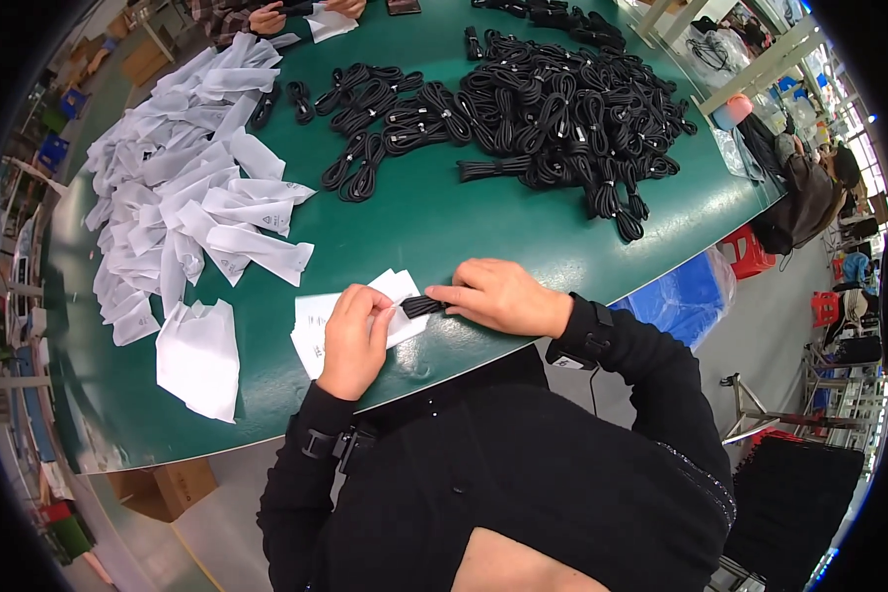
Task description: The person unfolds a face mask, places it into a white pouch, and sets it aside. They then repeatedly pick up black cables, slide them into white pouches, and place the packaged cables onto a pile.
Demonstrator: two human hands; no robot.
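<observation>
A coiled black cable bundle [423, 306] lies low over the near edge of the green table, its strands pressed together. My right hand [503, 296] comes from the right and grips the bundle's right end, thumb and fingers closed around it. At the other end my left hand [355, 335] is closed in a pinch, fingertips right by the bundle's tip. What sits between those fingertips is too small to tell. Beneath and behind my left hand rest several white printed sheets or sleeves [311, 314], partly covered by the hand.
White printed bags [183, 178] are heaped on the left, with a separate stack [199, 360] nearer. Many black cable bundles [572, 109] pile up at the back right; smaller groups [390, 109] lie mid-table. Across the table are another person's hands [266, 18]. A blue plastic-lined bin [676, 296] stands right.
</observation>
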